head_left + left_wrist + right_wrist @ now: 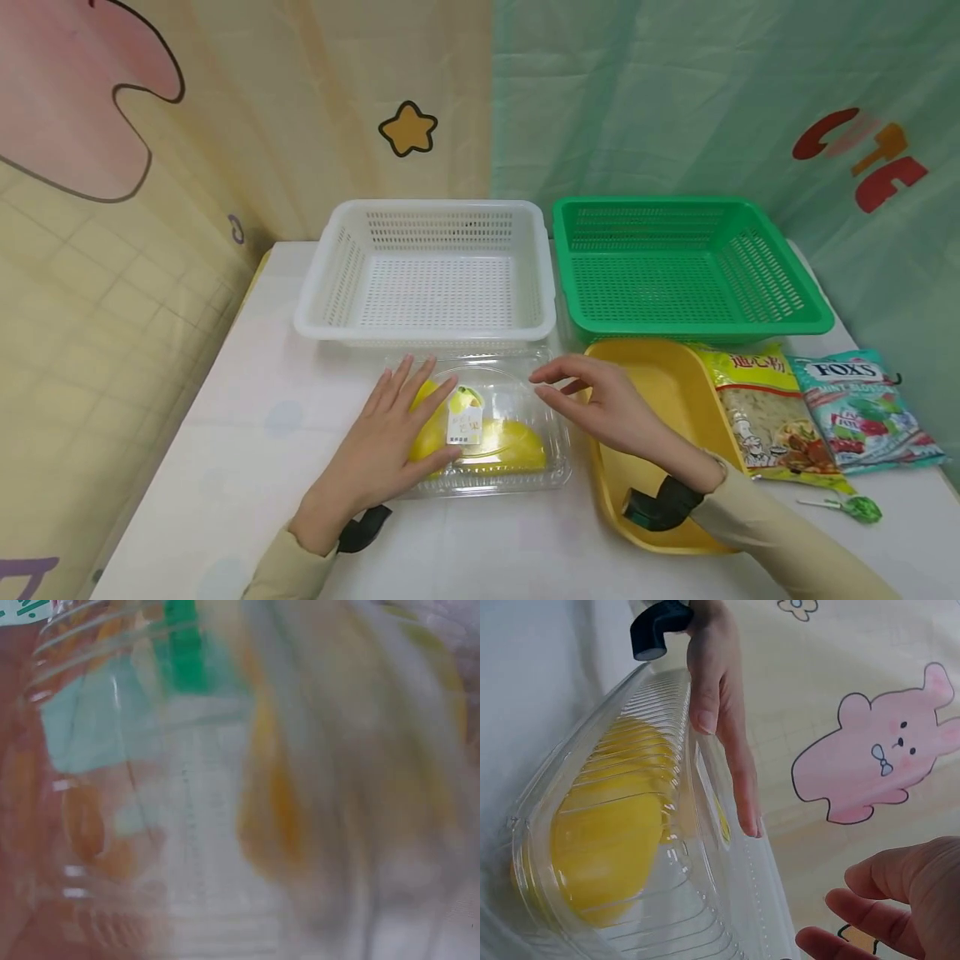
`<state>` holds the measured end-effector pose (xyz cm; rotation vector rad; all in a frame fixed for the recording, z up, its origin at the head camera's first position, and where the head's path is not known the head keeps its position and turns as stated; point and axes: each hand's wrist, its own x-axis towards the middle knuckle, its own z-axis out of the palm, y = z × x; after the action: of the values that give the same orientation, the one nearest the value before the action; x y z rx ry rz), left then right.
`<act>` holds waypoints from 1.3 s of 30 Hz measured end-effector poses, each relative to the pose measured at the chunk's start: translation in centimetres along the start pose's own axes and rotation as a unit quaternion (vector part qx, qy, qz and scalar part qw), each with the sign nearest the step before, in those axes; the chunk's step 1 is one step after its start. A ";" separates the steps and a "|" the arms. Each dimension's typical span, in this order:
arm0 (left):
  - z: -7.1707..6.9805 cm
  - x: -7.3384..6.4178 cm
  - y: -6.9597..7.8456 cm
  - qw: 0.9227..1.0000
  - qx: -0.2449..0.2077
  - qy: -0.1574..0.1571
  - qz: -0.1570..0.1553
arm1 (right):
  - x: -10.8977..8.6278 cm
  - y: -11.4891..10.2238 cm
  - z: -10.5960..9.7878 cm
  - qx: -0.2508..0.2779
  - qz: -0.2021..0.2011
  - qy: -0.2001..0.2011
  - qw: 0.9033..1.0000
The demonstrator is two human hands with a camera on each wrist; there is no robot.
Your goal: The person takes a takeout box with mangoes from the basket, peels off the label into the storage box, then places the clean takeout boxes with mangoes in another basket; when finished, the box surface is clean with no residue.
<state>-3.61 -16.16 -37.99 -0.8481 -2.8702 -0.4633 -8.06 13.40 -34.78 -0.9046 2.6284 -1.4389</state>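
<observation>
A clear plastic clamshell box (517, 387) lies on the table in the head view, with yellow mangoes (517, 446) inside and a label (465, 423) on its lid. My left hand (397, 429) rests on the lid's left part, fingers spread and straight. Over the box's right edge hovers my right hand (603, 408), its fingers loosely bent around nothing. The right wrist view shows the box (686, 900) from the side, its lid down, with the left hand (724, 712) along the top. Clear plastic and blur fill the left wrist view.
Behind the box stand a white basket (423, 333) and a green basket (697, 327). A yellow tray (652, 492) lies right of the box, under the right forearm. Farther right are a pasta bag (776, 417), a Fox's candy bag (862, 412) and a green-wrapped lollipop (861, 508).
</observation>
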 end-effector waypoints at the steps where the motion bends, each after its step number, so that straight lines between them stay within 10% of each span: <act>1: 0.0 0.0 0.0 1.000 0.004 -0.002 -0.001 | 0.1 0.0 0.1 -0.001 -0.002 -0.002 1.000; 16: 0.2 0.1 -0.1 1.000 0.021 -0.005 -0.008 | 3.5 -1.6 1.9 -0.071 -0.060 -0.089 0.992; 39: 0.3 0.0 0.0 1.000 0.028 -0.006 -0.007 | 6.3 -2.6 5.4 -0.239 -0.018 -0.173 0.955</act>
<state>-3.60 -16.08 -38.31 -0.8238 -2.8874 -0.3773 -10.61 5.13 -34.26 -1.1166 2.7199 -0.5651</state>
